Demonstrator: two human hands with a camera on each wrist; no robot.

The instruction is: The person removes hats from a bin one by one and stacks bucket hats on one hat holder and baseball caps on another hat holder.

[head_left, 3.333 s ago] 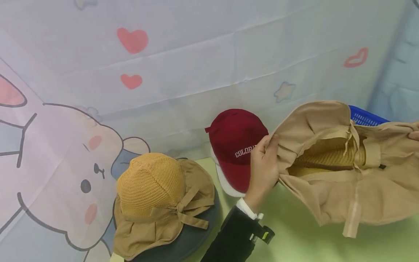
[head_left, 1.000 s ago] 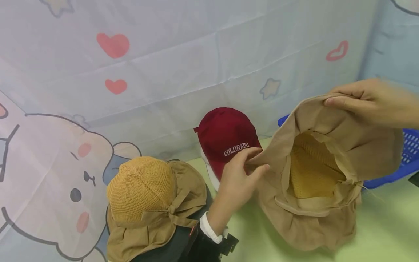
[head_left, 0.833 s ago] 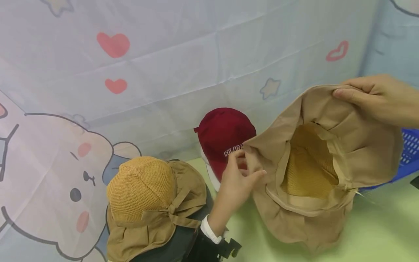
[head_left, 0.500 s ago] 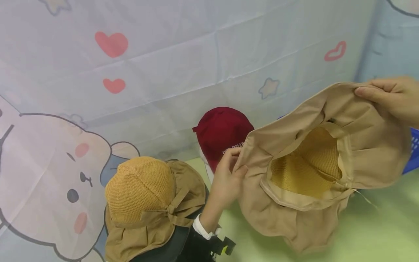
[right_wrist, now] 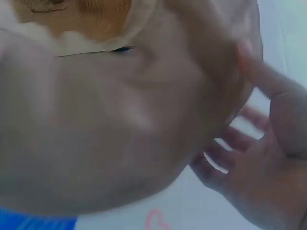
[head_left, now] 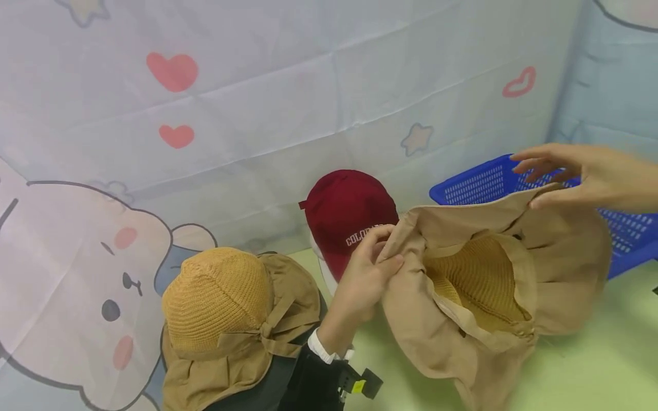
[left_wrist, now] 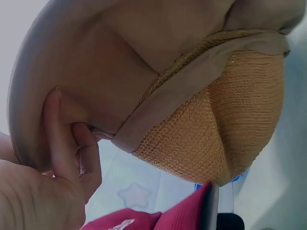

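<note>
A tan sun hat (head_left: 478, 279) with a woven yellow crown hangs above the green table (head_left: 591, 365), its hollow inside facing me. My left hand (head_left: 382, 257) pinches the brim's left edge between thumb and fingers; the left wrist view shows the same pinch (left_wrist: 57, 139) beside the crown (left_wrist: 220, 124). My right hand (head_left: 529, 182) is at the brim's far right edge with its fingers spread straight above the cloth, and only the thumb touches it. In the right wrist view the thumb (right_wrist: 254, 67) lies on the tan cloth (right_wrist: 120, 120).
A red cap (head_left: 346, 211) lettered COLORADO sits on a white stand just behind my left hand. A second tan hat with a yellow crown (head_left: 221, 297) rests on a dark stand at the lower left. A blue basket (head_left: 478, 182) stands behind the held hat. A printed cloth backdrop (head_left: 308, 85) closes the rear.
The hat has dropped lower and sagged. My right hand went from gripping the brim's top edge to spread fingers with only the thumb on it. The left pinch holds.
</note>
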